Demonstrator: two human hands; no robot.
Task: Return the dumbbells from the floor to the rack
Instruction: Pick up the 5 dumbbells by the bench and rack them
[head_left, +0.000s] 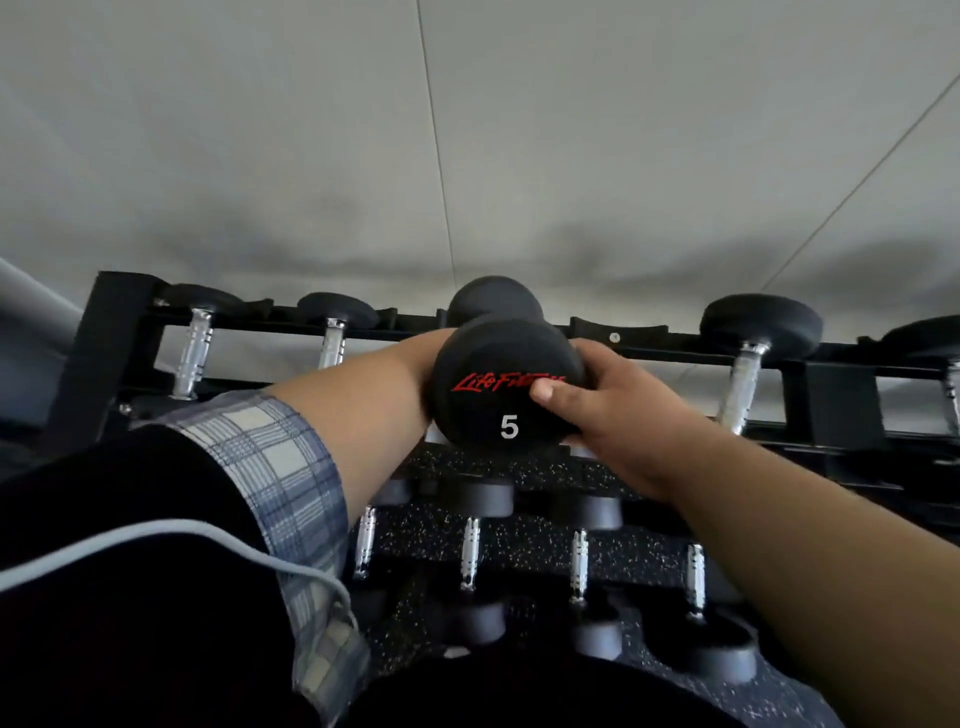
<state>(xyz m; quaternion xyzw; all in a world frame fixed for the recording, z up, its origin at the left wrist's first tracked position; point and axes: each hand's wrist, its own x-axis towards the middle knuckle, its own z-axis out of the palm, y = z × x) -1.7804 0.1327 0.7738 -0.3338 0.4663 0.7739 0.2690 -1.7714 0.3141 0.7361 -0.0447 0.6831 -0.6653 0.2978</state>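
Note:
A black dumbbell (493, 410) marked "5" with red lettering hangs level with the top rail of the black rack (618, 338), its near head facing me. My right hand (608, 410) grips that head from the right, thumb on the lettering. My left forearm reaches in from the left; my left hand (434, 345) is almost wholly hidden behind the dumbbell head, so its grip cannot be seen. Several dumbbells (470, 558) with chrome handles lie in a row on the speckled floor below.
Other dumbbells rest on the rack's top rail: two at the left (195, 343) and one at the right (748, 364). An empty cradle (615, 332) sits just right of the held dumbbell. A pale wall stands behind the rack.

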